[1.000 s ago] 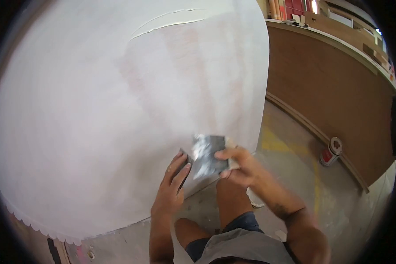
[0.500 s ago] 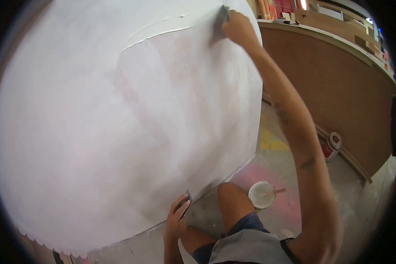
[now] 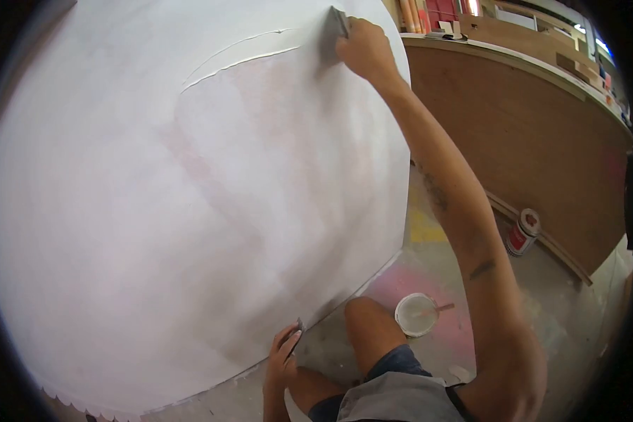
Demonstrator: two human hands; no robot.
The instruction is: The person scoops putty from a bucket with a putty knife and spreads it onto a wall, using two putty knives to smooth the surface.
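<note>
A large white coated board (image 3: 190, 183) stands upright in front of me and fills most of the view. My right hand (image 3: 362, 49) is stretched up to its top right part and presses a grey flat scraper (image 3: 334, 28) against the surface. My left hand (image 3: 283, 355) is low, near the board's bottom edge, and pinches a small dark blade (image 3: 297, 330). A raised ridge of filler (image 3: 239, 53) curves across the board's upper part, left of the scraper. My bare knee (image 3: 366, 327) is beside the left hand.
A white tub of filler with a stick in it (image 3: 416, 313) sits on the concrete floor by my knee. A red and white can (image 3: 520, 232) stands against a brown wooden panel (image 3: 541, 141) at right. Shelves with stored items run along the top right.
A second ago both hands held the scraper low, in front of me. The right hand then carried it up to the board's top right and has since slid a little left. The left hand dropped to the bottom edge.
</note>
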